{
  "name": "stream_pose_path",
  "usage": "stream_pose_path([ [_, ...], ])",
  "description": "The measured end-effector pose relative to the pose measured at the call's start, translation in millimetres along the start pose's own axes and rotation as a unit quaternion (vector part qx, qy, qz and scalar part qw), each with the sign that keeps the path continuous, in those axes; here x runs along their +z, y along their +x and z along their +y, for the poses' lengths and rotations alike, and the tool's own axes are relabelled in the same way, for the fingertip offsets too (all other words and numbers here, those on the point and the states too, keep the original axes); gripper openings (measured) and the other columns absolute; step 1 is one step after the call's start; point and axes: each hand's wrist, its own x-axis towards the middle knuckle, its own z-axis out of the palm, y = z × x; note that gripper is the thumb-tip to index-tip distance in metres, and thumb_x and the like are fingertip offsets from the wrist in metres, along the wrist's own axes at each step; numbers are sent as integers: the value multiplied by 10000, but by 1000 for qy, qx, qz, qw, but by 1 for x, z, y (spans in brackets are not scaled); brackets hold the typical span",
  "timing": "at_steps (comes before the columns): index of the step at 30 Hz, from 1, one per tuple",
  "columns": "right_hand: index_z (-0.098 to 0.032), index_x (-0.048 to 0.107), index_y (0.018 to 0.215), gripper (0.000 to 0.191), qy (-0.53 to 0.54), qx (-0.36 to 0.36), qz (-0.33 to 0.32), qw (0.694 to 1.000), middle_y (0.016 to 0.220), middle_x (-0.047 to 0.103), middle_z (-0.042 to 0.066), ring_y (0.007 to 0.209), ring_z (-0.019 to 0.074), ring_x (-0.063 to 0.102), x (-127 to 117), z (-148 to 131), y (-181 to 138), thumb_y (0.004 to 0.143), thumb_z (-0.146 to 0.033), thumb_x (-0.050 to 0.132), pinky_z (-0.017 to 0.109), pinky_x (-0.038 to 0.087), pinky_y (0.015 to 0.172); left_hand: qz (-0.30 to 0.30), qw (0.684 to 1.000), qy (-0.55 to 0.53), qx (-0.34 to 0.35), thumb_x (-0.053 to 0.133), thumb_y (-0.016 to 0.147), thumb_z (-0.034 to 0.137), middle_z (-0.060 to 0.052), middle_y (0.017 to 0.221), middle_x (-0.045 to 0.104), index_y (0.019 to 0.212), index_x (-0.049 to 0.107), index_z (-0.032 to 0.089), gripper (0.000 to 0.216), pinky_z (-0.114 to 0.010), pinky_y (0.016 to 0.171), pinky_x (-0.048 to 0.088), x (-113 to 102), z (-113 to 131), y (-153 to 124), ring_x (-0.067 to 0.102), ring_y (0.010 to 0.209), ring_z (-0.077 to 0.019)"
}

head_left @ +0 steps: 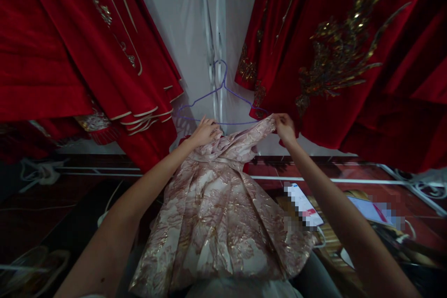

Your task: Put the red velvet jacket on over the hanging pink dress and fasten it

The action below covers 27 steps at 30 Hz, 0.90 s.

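Observation:
A pale pink brocade dress (216,214) with gold sheen spreads in front of me, its pleated skirt toward my body. My right hand (284,126) pinches one upper end of the bodice and stretches it out to the right. At the bodice's left side, my left hand (206,131) rests with bent fingers against the fabric; whether it grips the cloth is partly hidden. Just beyond both hands hangs a thin purple hanger (223,84), hook upward. Its lower bar passes behind the hands, and the dress appears apart from it.
Red embroidered garments hang at left (80,56) and right (335,65). A white rail (328,180) runs low across the back. At right lie a lit phone (303,205) and a second lit screen (372,209), with a white cable. A clear container (31,270) stands at lower left.

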Motion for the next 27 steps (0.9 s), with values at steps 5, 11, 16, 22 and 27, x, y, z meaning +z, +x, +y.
stream_pose_path([
  [5,-226,527,848,200,-75,29,21,997,894,656,53,824,182,624,-6,23,1,787,-403,456,292,481,735,37,999,10,1,391,911,397,-75,1084,579,962,642,218,313,-432,992,312,-16,13,-16,481,1033,-232],
  [11,-220,513,849,198,-79,25,29,996,855,644,51,803,177,616,-14,29,1,801,-402,451,292,473,748,52,998,-13,-12,378,919,415,-68,1080,597,952,626,213,321,-412,984,289,-23,16,-23,492,1026,-221],
  [16,-222,513,873,235,-42,9,13,999,851,641,47,792,177,617,-16,27,-4,797,-437,455,289,478,723,48,999,-8,-13,389,915,406,-72,1136,588,952,631,218,309,-420,1016,258,-25,13,-28,483,1070,-226],
  [22,-214,540,884,255,-4,-10,7,1000,860,641,53,781,171,606,-11,5,-4,802,-443,464,275,473,710,36,999,-25,-2,417,907,408,-67,1114,601,947,634,214,294,-404,987,284,-23,12,-25,504,1048,-215],
  [27,-193,586,852,251,-61,-117,-19,991,857,653,64,776,186,589,13,-42,14,823,-413,468,298,454,741,43,994,-95,-13,453,893,412,-48,1135,612,958,631,220,270,-375,994,296,-12,24,-17,519,1087,-196],
])
